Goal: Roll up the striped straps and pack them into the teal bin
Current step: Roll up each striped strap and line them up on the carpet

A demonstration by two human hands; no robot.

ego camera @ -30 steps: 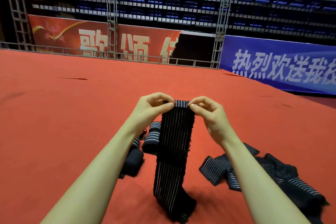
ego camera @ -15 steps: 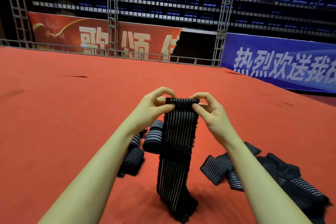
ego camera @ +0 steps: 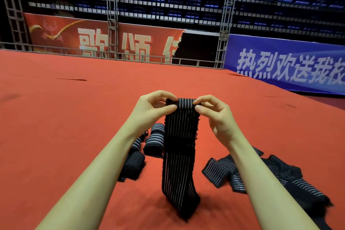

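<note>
A dark striped strap [ego camera: 179,155] hangs upright in front of me, its lower end touching the red carpet [ego camera: 56,127]. Its top is turned into a small roll. My left hand [ego camera: 151,110] pinches the roll's left end and my right hand [ego camera: 216,115] pinches its right end. Rolled straps [ego camera: 154,142] lie on the carpet behind my left forearm. A heap of unrolled striped straps [ego camera: 261,173] lies to the right, partly hidden by my right forearm. No teal bin is in view.
The red carpet stretches far ahead to a low metal rail [ego camera: 112,56]. Beyond it hang a red banner [ego camera: 93,37] and a blue banner [ego camera: 289,65], with truss towers and rows of blue seats above.
The strap's top end has been turned over into a thicker roll between my fingers. Both hands stay at about the same place, and the hanging part is slightly shorter.
</note>
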